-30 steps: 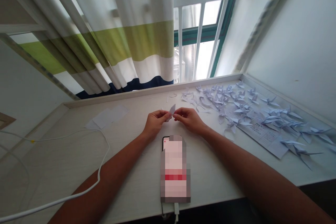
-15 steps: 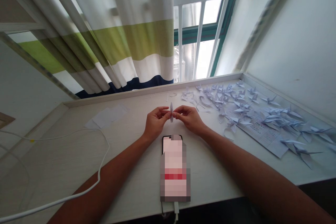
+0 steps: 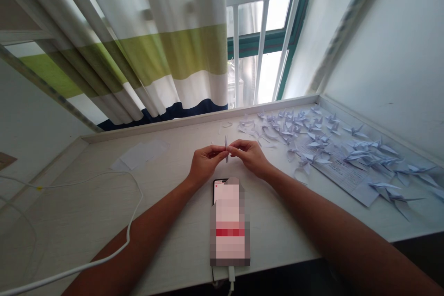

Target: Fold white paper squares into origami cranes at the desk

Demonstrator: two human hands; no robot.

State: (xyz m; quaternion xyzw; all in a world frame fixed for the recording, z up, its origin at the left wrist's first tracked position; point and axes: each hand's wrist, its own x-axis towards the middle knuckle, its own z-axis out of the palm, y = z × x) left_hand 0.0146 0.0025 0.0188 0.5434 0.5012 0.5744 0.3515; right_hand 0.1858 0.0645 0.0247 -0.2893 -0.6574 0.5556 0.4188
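A small piece of folded white paper [image 3: 226,142] stands upright, almost edge-on, between my hands above the desk. My left hand [image 3: 205,161] is closed, thumb and fingers pinching the paper from the left. From the right, my right hand [image 3: 252,157] grips it as well, between thumb and bent forefinger. The fingertips meet at the paper and cover its middle. Just below the hands, a phone [image 3: 229,219] lies flat with a pixelated screen and a charging plug [image 3: 231,274] at its lower end.
Many folded paper cranes [image 3: 319,141] lie at the right, some over a printed sheet [image 3: 360,190]. Curled paper strips [image 3: 248,126] lie behind my right hand. Flat white sheets [image 3: 138,153] rest at the left. A white cable [image 3: 129,229] crosses my left forearm. A raised desk rim [image 3: 166,126] runs along the back.
The fingers of my left hand have come in from being raised and now press against the folded paper. The right hand keeps its grip. The whole view has shifted slightly.
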